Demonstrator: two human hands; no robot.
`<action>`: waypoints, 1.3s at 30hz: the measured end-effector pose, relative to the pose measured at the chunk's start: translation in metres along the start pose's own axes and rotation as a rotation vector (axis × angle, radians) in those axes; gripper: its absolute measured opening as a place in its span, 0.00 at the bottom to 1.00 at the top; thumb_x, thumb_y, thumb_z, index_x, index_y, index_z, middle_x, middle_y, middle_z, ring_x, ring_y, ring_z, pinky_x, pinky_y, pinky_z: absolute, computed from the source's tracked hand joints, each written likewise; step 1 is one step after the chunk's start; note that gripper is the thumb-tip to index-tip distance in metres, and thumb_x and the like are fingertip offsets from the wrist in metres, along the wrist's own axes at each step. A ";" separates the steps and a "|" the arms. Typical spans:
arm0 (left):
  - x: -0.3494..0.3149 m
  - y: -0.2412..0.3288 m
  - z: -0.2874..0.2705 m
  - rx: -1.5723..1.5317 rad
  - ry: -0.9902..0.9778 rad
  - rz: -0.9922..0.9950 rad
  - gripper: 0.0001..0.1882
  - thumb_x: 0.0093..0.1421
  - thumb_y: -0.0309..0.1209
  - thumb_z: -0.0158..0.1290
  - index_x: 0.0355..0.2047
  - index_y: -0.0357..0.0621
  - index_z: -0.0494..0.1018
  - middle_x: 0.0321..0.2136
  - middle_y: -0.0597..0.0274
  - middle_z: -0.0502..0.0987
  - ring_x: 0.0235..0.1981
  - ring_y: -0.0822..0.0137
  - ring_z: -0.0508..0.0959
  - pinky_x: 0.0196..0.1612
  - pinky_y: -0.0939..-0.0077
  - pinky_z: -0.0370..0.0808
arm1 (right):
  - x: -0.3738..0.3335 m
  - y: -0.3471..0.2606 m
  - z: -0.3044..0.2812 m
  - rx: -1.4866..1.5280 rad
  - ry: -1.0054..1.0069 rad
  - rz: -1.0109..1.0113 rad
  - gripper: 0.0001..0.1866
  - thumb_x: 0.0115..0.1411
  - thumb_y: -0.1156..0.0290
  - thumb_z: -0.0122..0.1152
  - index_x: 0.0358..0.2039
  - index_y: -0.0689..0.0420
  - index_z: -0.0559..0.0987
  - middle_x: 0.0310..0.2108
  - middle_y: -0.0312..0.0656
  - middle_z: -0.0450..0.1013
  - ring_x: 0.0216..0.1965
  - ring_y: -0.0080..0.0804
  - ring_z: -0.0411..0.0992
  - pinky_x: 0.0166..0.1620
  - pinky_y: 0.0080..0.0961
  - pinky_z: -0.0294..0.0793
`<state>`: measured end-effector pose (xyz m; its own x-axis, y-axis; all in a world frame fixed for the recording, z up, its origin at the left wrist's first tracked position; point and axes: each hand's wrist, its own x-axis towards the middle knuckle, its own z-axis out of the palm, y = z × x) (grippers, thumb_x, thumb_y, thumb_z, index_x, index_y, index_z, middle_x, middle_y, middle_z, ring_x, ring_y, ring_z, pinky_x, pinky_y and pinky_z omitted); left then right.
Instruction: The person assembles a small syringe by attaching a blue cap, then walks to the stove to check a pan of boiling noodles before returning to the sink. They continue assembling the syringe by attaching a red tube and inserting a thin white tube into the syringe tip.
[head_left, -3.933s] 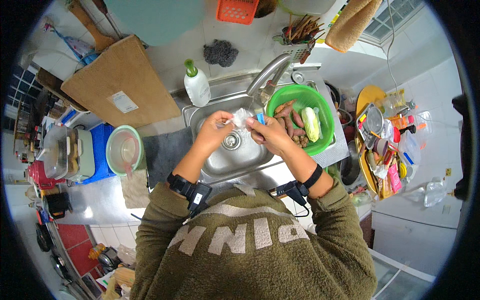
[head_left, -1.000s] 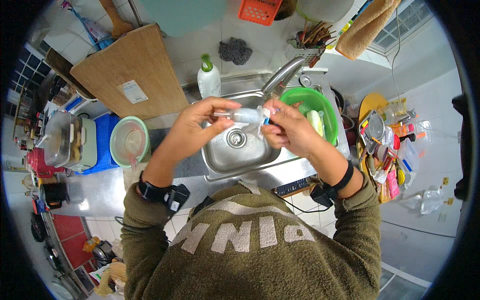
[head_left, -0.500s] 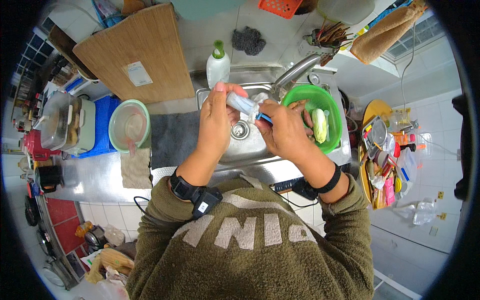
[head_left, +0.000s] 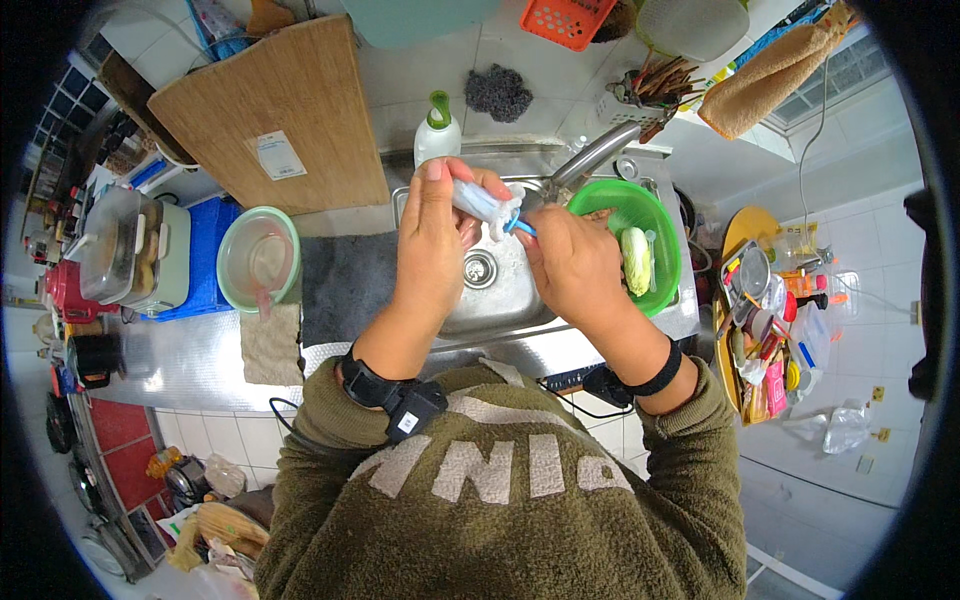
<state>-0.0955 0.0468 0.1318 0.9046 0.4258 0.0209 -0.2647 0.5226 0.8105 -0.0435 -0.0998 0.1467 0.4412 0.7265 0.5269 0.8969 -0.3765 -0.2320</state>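
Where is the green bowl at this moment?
In the head view, the green bowl sits at the sink's right side, beside the right hand.

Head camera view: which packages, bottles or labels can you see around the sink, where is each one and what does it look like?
Paper label: white rectangle stuck on the wooden cutting board left of the sink.
Soap bottle: white with a green pump top, behind the sink.
Small packet: pale, held between left hand and right hand over the sink.
Assorted packets and bottles: multicoloured, crowded at far right.
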 end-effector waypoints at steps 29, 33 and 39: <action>0.007 0.008 -0.003 -0.107 -0.213 0.170 0.10 0.66 0.34 0.42 0.41 0.42 0.59 0.25 0.58 0.71 0.30 0.69 0.72 0.45 0.62 0.74 | 0.023 -0.008 0.012 1.839 -0.467 0.829 0.15 0.67 0.63 0.42 0.30 0.61 0.71 0.07 0.32 0.55 0.06 0.19 0.49 0.11 0.16 0.46; 0.010 0.001 -0.003 -0.143 -0.154 0.181 0.15 0.67 0.38 0.42 0.28 0.41 0.63 0.19 0.61 0.68 0.23 0.69 0.70 0.45 0.60 0.75 | 0.017 -0.020 0.025 1.378 -0.257 0.668 0.15 0.67 0.63 0.44 0.30 0.61 0.70 0.10 0.32 0.58 0.10 0.18 0.54 0.13 0.16 0.51; 0.019 -0.011 -0.003 -0.170 0.069 0.099 0.22 0.67 0.41 0.41 0.19 0.41 0.63 0.17 0.63 0.65 0.21 0.68 0.69 0.45 0.58 0.75 | 0.016 -0.010 0.037 0.009 0.050 -0.060 0.05 0.56 0.76 0.56 0.32 0.63 0.72 0.18 0.42 0.70 0.16 0.36 0.70 0.20 0.29 0.66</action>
<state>-0.0766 0.0509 0.1216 0.8480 0.5276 0.0505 -0.4088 0.5903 0.6960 -0.0438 -0.0628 0.1268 0.3850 0.7175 0.5805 0.9219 -0.3277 -0.2065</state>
